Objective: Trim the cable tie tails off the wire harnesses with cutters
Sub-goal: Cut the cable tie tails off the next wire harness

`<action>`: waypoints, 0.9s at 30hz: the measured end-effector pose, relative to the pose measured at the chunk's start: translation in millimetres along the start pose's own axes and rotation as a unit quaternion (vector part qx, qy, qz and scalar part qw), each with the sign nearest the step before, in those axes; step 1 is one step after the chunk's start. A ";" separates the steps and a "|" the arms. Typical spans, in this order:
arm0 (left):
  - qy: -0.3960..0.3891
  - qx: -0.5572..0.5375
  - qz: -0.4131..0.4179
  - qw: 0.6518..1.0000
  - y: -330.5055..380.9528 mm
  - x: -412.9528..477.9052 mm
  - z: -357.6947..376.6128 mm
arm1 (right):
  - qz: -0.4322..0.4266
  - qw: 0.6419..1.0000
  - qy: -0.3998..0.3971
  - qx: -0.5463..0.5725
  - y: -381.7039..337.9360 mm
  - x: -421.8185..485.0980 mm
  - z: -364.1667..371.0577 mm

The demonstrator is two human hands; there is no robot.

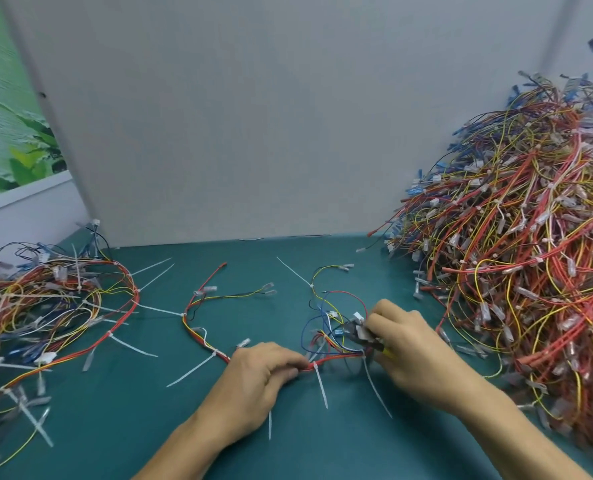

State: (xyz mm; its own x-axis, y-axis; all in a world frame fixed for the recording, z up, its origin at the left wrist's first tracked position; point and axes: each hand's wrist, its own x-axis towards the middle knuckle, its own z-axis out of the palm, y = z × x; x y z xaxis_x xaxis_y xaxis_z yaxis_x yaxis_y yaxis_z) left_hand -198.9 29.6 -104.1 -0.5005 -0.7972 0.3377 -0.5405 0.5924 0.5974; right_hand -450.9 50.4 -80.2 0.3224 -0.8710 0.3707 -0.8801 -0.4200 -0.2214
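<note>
A wire harness [201,336] of red, yellow and blue wires lies across the middle of the green table, with white cable tie tails [321,386] sticking out along it. My left hand [257,379] pinches the red bundle just left of one tie. My right hand [409,344] grips cutters [359,336] with dark jaws and a yellow handle. The jaws sit at the harness among its white connectors, beside another long tie tail [376,389]. Whether the jaws are on a tail is hidden by the fingers.
A tall heap of harnesses [516,258] fills the right side. A flatter pile of harnesses with long tie tails [45,306] lies at the left. A grey partition [253,133] stands behind the green table [149,410]. A loose tie [293,271] lies near the back.
</note>
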 end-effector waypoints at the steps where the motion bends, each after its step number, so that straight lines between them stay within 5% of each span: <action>1: 0.001 -0.007 -0.008 1.000 -0.5 0.0 -0.2 | -0.019 0.999 0.012 -0.034 -0.6 0.7 6.2; 9: 0.013 -0.038 -0.034 0.999 -3.9 0.8 -1.4 | -0.077 0.993 0.086 -0.033 0.7 3.4 17.0; 16: 0.018 0.009 0.015 1.000 -4.5 0.9 -1.4 | -0.067 0.994 -0.057 0.066 5.2 2.2 4.3; 23: 0.008 0.071 0.066 0.995 -6.2 0.4 -2.2 | -0.032 0.996 -0.046 0.065 -0.4 2.7 2.4; 27: -0.003 0.097 0.094 0.991 -4.7 -0.3 -3.8 | -0.007 0.992 -0.117 0.053 -1.1 4.6 -1.0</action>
State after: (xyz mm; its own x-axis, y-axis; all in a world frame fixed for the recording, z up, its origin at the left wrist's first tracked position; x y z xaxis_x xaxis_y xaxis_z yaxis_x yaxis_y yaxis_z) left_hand -193.6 26.6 -104.3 -0.6086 -0.6695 0.4258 -0.5566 0.7427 0.3722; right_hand -448.8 47.1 -77.3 0.4171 -0.8953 0.1566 -0.8379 -0.4455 -0.3153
